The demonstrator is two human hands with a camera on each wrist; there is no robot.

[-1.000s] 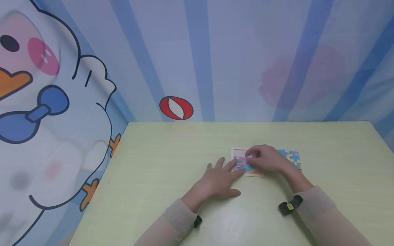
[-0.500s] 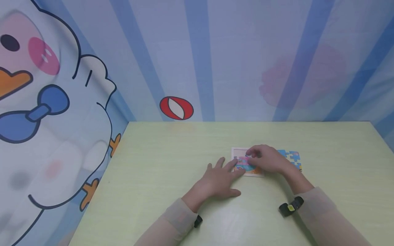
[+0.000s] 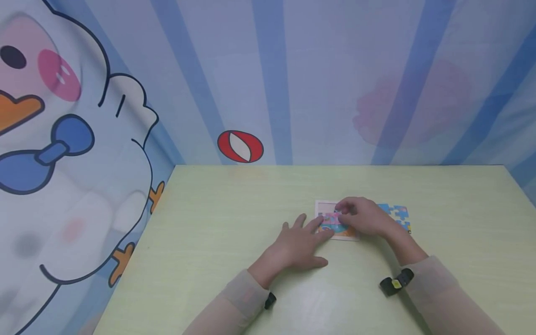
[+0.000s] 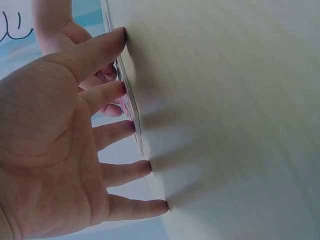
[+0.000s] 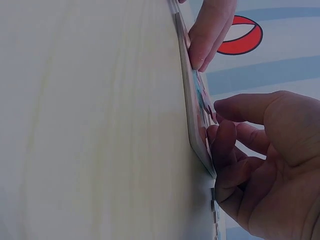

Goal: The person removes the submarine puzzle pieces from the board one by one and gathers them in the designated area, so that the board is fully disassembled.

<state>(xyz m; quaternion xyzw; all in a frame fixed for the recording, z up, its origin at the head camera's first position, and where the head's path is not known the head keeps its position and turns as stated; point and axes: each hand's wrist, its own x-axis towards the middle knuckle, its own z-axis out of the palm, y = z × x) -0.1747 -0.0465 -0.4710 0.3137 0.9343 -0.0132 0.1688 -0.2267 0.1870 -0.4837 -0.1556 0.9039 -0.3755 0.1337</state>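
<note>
Cartoon duck [image 3: 79, 177] printed on cloth at far left: white body, orange bill and feet, blue bow tie. Backdrop [image 3: 322, 83] behind, pale blue with darker stripes, runs the full width. Bench [image 3: 201, 209]: pale yellow-green, faint grain.

Left sleeve [image 3: 234, 302], light-coloured, enters from the lower edge. Printed ball [image 3: 240, 146], red and white, sits on the backdrop just above the bench's rear edge. Black band [image 3: 270, 301] at left cuff.

Left hand [image 3: 297, 246]: palm down, fingers straight and splayed, grasping nothing. Index and middle fingertips rest on the puzzle tray [image 3: 347, 239]; ring and little fingertips meet the bench beside it, thumb spread away toward the near side.

Tray lies flat on the bench right of centre, pale rim; pink, blue and orange assembled picture [image 3: 332, 218] in its lower part, plain beige backing along the upper strip. Any lettering on it is too small to read.

Right hand [image 3: 362, 216]: arched over the tray's right side, wrist bent, fingers curled, thumb and forefinger pinching a puzzle piece [image 5: 209, 111], mostly hidden by the fingertips. Hand covers part of the tray.

Loose puzzle pieces [image 3: 400, 212], mostly blue, on the bench just right of the tray, partly blocked by the right hand. Right wristband [image 3: 397, 282]: black, yellow-green patch. Right sleeve [image 3: 435, 288] extends to the lower right.
</note>
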